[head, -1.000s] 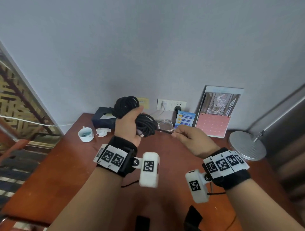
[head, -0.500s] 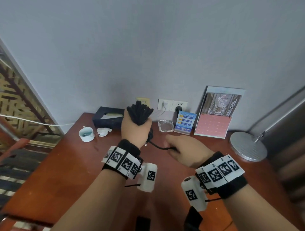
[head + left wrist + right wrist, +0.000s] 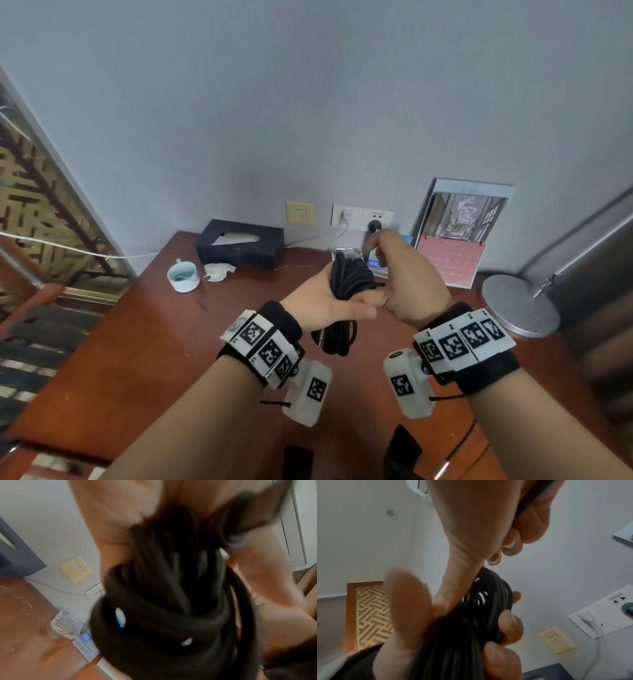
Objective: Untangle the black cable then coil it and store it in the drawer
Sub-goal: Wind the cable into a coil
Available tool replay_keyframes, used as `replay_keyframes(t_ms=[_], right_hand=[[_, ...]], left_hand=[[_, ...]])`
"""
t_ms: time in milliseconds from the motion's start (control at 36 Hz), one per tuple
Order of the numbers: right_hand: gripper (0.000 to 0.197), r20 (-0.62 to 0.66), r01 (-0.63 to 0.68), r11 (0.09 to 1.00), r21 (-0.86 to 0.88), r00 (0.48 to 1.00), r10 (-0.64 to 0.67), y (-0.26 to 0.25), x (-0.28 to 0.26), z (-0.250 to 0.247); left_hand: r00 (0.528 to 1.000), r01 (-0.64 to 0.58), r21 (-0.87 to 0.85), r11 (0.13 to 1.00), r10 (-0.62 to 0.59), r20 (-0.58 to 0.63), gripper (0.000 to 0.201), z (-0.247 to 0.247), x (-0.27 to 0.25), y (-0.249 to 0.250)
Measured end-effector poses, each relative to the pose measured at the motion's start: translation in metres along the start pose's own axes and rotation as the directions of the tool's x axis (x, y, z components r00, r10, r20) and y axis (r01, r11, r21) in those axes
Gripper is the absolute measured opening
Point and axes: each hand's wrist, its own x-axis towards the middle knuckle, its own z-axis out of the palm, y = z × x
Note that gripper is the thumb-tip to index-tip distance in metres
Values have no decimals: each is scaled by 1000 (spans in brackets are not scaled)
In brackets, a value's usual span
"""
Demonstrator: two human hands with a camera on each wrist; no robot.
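The black cable (image 3: 349,281) is bundled into a coil of several loops above the middle of the red-brown table (image 3: 137,342). My left hand (image 3: 329,301) grips the coil (image 3: 171,601) around its middle, fingers curled round it. Loops hang below the hand (image 3: 337,337). My right hand (image 3: 407,277) is raised just right of the coil and pinches the cable's loose end, which runs through its fingers (image 3: 530,504). The coil (image 3: 471,622) sits below that hand's thumb. No drawer is in view.
At the back of the table are a dark tissue box (image 3: 239,243), a white cup (image 3: 183,275), crumpled paper (image 3: 219,270), a glass ashtray (image 3: 66,624), a blue card and a leaning calendar (image 3: 459,233). A lamp base (image 3: 519,305) stands right. Wall sockets (image 3: 361,217) sit behind.
My left hand has turned palm-up and lowered the coil toward the right. My right hand has risen from the table and swung the loose end up over the bundle.
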Motion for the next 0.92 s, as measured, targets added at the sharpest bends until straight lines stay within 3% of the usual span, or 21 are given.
replay_keyframes(t_ms=[56, 139, 250, 444, 556, 667, 750, 833, 917], right_hand=[[63, 75, 37, 999, 17, 996, -38, -1, 2, -1], [58, 124, 74, 990, 116, 988, -88, 2, 4, 0], [68, 149, 64, 977, 204, 984, -96, 8, 6, 3], [79, 395, 150, 980, 127, 899, -189, 3, 3, -4], [90, 397, 253, 967, 2, 888, -233, -1, 4, 1], [66, 342, 222, 975, 4, 916, -210, 0, 7, 6], [51, 309, 218, 976, 23, 926, -215, 3, 8, 6], [45, 237, 201, 979, 16, 951, -199, 4, 10, 4], [41, 143, 158, 987, -17, 978, -154, 7, 11, 2]], left_hand=[[995, 16, 53, 998, -21, 94, 78, -3, 1, -4], [995, 6, 130, 992, -19, 101, 56, -4, -2, 0], [999, 1, 158, 987, -10, 53, 54, -4, -2, 8], [992, 53, 200, 978, -75, 104, 46, -8, -3, 11], [987, 86, 260, 962, -117, 108, 43, -6, -3, 11], [982, 116, 297, 948, -154, 110, 23, -3, -1, 12], [984, 129, 295, 947, -158, 78, 30, -1, 0, 12], [991, 135, 278, 951, -127, -46, 77, -2, 3, 11], [982, 159, 250, 955, -127, -139, 80, -3, 2, 9]])
